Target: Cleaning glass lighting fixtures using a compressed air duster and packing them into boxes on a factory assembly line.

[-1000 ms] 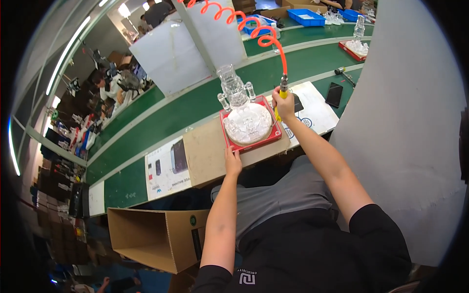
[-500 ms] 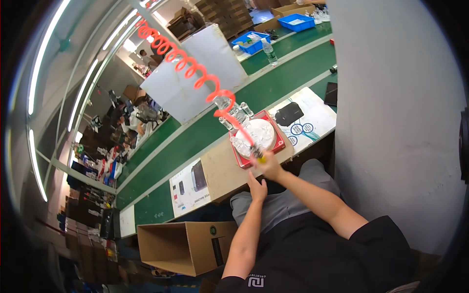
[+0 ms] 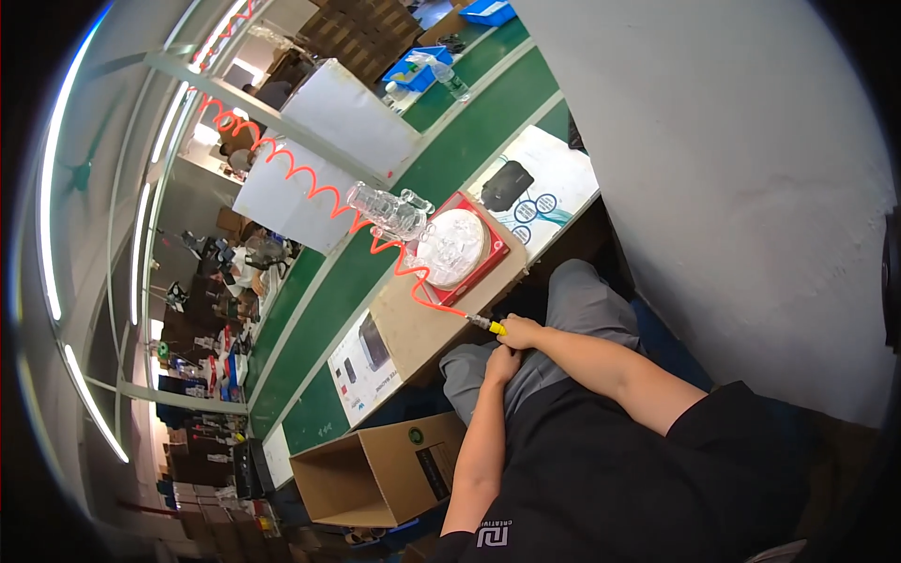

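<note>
In front of my lap, my right hand [image 3: 519, 333] is closed round a yellow-ended air blow gun [image 3: 496, 327], most of it hidden in the fingers. From its metal coupling a red coiled air hose [image 3: 324, 194] stretches up to the far left. My left hand [image 3: 503, 364] is just below, touching or nearly touching the right; its fingers are curled and what they hold, if anything, is hidden. Beyond both hands, a round white turntable [image 3: 466, 246] sits on a red square base [image 3: 496, 255]. Small clear glass pieces lie on it, and a larger clear glass vessel [image 3: 383, 208] stands behind.
A beige board [image 3: 413, 328] lies under the red base, between two printed white cartons [image 3: 368, 366]. The green bench [image 3: 324, 324] runs beyond. Below the bench edge, left of me, is an open cardboard box [image 3: 375, 469]. A grey wall [image 3: 723, 188] rises at right.
My right hand has drawn the air blow gun back from the turntable toward my lap, stretching the hose. The left hand has curled and come close to it. The view has turned.
</note>
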Available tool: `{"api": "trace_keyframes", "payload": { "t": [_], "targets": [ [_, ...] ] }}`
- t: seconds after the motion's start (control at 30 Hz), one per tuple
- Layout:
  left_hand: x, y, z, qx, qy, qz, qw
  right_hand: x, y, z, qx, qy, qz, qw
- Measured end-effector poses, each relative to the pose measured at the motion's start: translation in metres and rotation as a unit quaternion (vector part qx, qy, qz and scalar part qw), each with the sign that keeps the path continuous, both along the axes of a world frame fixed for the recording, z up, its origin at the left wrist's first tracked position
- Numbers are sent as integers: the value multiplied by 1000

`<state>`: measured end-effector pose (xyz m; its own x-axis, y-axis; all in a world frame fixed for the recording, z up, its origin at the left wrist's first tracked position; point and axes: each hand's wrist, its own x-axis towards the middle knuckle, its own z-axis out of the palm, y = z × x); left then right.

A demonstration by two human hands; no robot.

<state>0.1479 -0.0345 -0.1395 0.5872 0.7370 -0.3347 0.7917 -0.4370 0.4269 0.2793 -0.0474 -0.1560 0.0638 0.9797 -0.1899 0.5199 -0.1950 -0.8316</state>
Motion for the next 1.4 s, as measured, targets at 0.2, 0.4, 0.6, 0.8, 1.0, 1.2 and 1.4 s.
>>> {"api": "trace_keyframes", "payload": {
  "t": [0.2,0.4,0.6,0.8,1.0,1.2,1.4],
  "targets": [
    [3,-4,0,-1,2,-11,1000,4,-4,8,-36,19,17,999],
    [7,-13,6,-10,4,-9,1000,6,-8,3,-35,51,-7,998],
    [-3,-16,23,-20,-96,4,995,1,-6,6,-34,62,-4,998],
    [-9,-13,43,5,-179,13,984,2,-5,7,-6,68,-10,998],
    [-32,11,70,48,-231,64,970,0,-3,5,9,75,-11,997],
    [-48,44,77,12,-262,153,953,4,1,6,8,82,-7,997],
    [-70,68,55,24,-233,146,961,9,7,34,136,154,-59,977]
  ]
}}
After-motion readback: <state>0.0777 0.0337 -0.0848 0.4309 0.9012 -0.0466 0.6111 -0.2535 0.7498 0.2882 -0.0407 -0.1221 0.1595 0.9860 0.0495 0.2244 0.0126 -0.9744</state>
